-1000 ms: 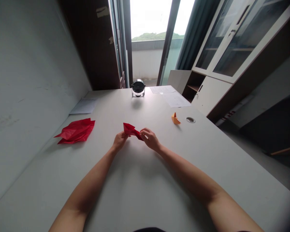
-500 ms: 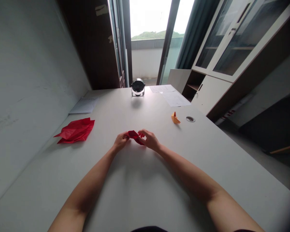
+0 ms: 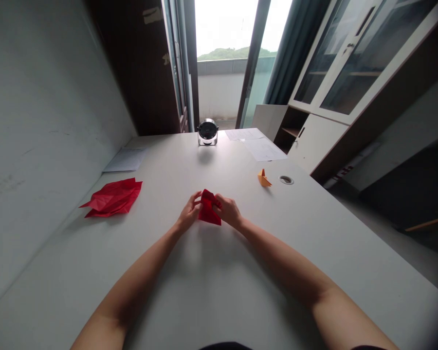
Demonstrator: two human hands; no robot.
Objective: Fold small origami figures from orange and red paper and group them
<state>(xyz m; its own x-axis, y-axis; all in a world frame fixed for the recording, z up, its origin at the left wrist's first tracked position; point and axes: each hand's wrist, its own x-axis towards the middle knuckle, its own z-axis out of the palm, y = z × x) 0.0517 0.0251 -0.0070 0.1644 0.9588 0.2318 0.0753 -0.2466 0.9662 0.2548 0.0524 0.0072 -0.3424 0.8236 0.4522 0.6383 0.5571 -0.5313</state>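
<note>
So the small red paper point(image 3: 208, 212) is right in the middle of the table point(image 3: 237, 272), between the person's two hands. The right hand point(image 3: 227, 209) is pinched on its right side, while the left hand point(image 3: 191, 210) has its fingers spread a bit at the left edge; can't really tell if that one's gripping or just touching. Main worry, imo: thin-looking paper like that could crease in the wrong spot if the right hand squeezes too hard, or tear if the hands pull against each other. And if the left side is barely held, it could easily swing or slip. The fingers also cover part of it, so a crooked fold could go unnoticed. As for the rest, there's a bigger red paper piece point(image 3: 115, 198) off to the left, an orange folded paper point(image 3: 264, 179) to the right beside a round hole point(image 3: 286, 180), white sheets point(image 3: 264, 149) farther back, and what looks like a small fan point(image 3: 207, 132) at the far end. All well apart from the hands, so nothing's really in the way.
</note>
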